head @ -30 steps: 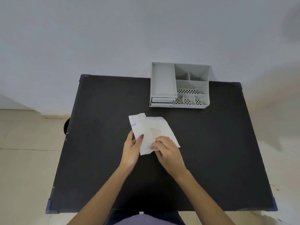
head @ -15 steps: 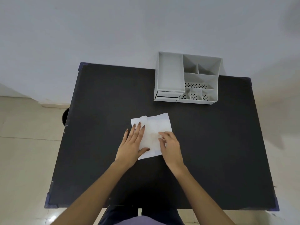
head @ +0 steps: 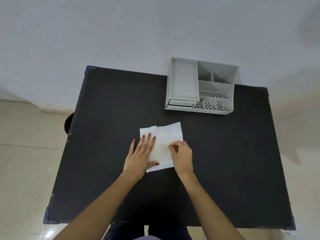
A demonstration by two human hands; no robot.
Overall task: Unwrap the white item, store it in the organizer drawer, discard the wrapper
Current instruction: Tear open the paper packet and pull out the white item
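Unwrapping is underway but nowhere near finished, judging by what shows. The white packet [head: 161,146] lies flat on the black desk [head: 107,118], roughly centre, w/ both hands on it. The left hand [head: 141,155] is spread flat, palm down, fingers straight, pressing the packet's left part against the desk; no grip there, just an open hand holding things in place. The right hand [head: 181,155] sits at the packet's right edge w/ fingertips [head: 171,148] bunched together in a pinch, apparently on the paper or a flap of it. Can't tell exactly which layer it has.

Status, approx:
- Wrapper: a tab [head: 153,127] sticks up at the far edge and a faint tan patch shows through the middle, so something is inside or under the top layer. Item not yet out.
- Storing: not begun. The grey organizer [head: 200,87] stands at the far right of the desk, well apart from the hands. Its drawers [head: 181,105] sit at the front left, under a long tray; they look shut or nearly so, hard to be sure from this angle.
- Discarding: not begun. A dark round thing [head: 68,122] peeks out past the desk's left edge, poss. a bin, but too little shows to say.

So prob. step one of three, w/ peeling open, pulling a drawer, placing the item, and binning the paper all left.
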